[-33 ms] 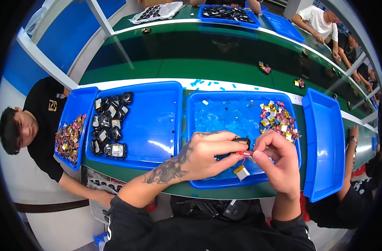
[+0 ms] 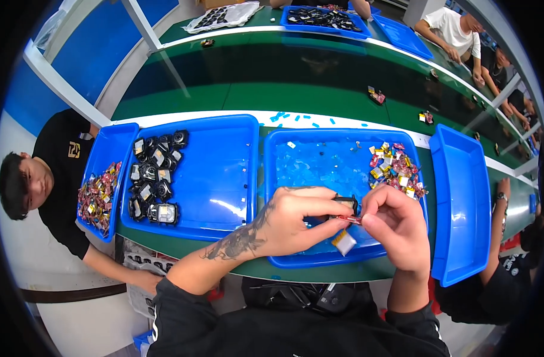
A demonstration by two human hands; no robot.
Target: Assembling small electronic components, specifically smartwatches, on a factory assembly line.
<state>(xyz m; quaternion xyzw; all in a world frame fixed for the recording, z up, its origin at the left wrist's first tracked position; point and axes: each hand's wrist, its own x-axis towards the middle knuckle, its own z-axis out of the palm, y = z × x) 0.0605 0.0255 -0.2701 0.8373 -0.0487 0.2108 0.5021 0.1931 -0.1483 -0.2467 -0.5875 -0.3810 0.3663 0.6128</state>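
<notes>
Over a blue tray [image 2: 307, 133], my left hand [image 2: 292, 217] is closed around a small black plastic housing [image 2: 347, 202] and the end of a small red circuit board [image 2: 347, 219]. My right hand [image 2: 397, 229] pinches the board's other end between thumb and forefinger. Below the board hangs a silver battery pack [image 2: 344, 243] with a yellow taped edge. The fingers hide most of the housing and part of the board. Inside the tray are blue film scraps [image 2: 310, 169] and, at its right, a heap of batteries with red boards [image 2: 397, 169].
To the left, a blue tray [image 2: 218, 154] holds several black camera-like units [image 2: 159, 172]. Another blue tray [image 2: 129, 134] beside a seated person [image 2: 57, 166] holds battery pieces. A blue tray [image 2: 465, 202] stands at right. Beyond runs a green conveyor belt [image 2: 272, 77] with scattered parts.
The battery pack has swung slightly and tilted, showing more of its yellow edge. The red board has turned a little in my fingers. Both hands stay almost in place.
</notes>
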